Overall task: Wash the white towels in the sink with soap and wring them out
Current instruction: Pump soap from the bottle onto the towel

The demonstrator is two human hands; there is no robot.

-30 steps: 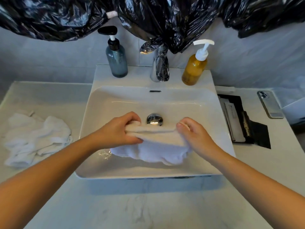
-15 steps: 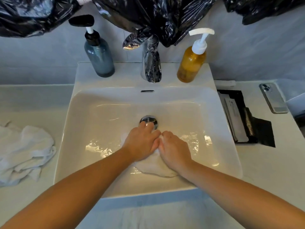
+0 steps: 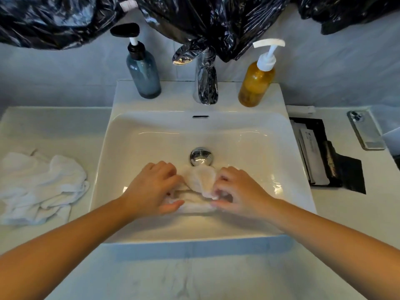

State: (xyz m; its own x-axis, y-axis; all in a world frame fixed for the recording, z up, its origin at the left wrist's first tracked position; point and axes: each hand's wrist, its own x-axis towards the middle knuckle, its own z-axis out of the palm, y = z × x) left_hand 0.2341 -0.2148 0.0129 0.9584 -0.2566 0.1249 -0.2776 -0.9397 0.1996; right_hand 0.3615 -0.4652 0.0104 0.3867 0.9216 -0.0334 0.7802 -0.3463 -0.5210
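Down in the white ceramic sink (image 3: 151, 230), the wet white towel (image 3: 198, 180) lies bunched crosswise just before the drain, between both hands; left hand (image 3: 151, 188) and right hand (image 3: 240, 191) each pinch one end.

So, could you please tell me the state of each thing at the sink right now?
Towel in the sink, bunched up, held at both ends.
Left hand, grips the towel.
Right hand, pinches the towel.
Towel pile, crumpled on the counter, untouched.
Faucet, no water running.
Blue bottle, upright.
Amber bottle, upright.
Phone, face down.
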